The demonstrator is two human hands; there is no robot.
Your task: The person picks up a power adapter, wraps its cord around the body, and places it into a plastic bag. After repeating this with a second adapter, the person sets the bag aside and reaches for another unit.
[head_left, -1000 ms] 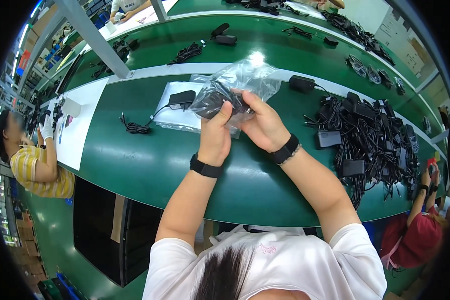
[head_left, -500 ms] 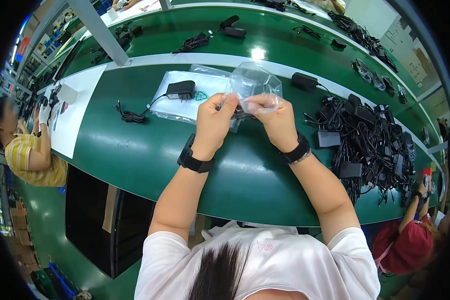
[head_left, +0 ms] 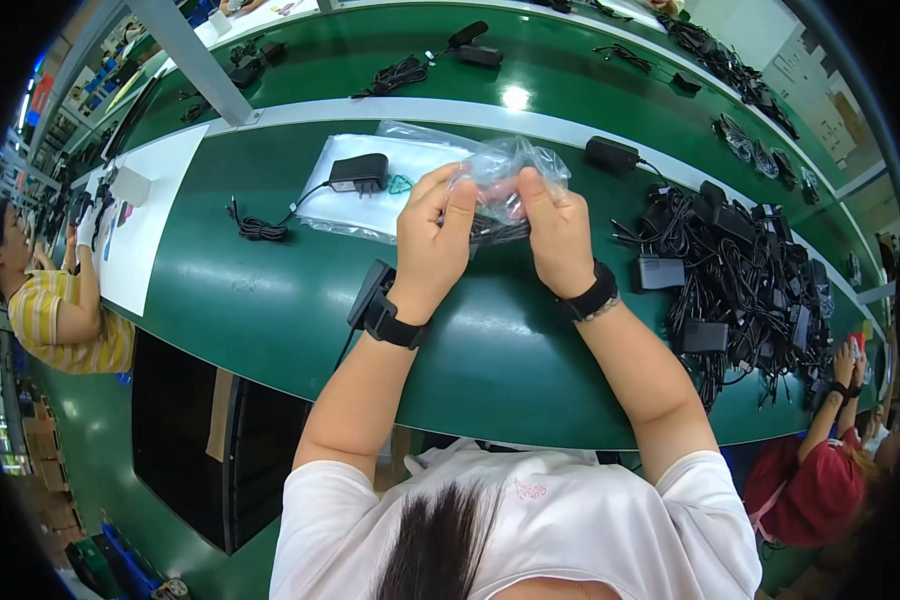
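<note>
My left hand (head_left: 433, 225) and my right hand (head_left: 558, 228) are closed on a clear plastic bag (head_left: 511, 160), one at each side, above the green bench. The thumbs lie on top of the film and the other fingers are partly hidden. Dark cable (head_left: 498, 232) shows below the bag between the hands; whether it lies inside cannot be made out. Left of my left hand, a black power adapter (head_left: 358, 173) lies on a stack of clear plastic bags (head_left: 320, 222) with a green printed mark. Its coiled cable (head_left: 262, 228) rests on the bench.
A tangled heap of black adapters and cables (head_left: 735, 285) covers the bench's right side. One more adapter (head_left: 611, 153) lies behind it by the white ledge. A metal post (head_left: 192, 62) rises at back left. Co-workers sit at left (head_left: 62, 315) and right (head_left: 808, 490).
My fingers have shifted from pinching the bag's near edge to gripping its sides, thumbs up. The bag is now more bunched and lower, and my hands are slightly farther apart.
</note>
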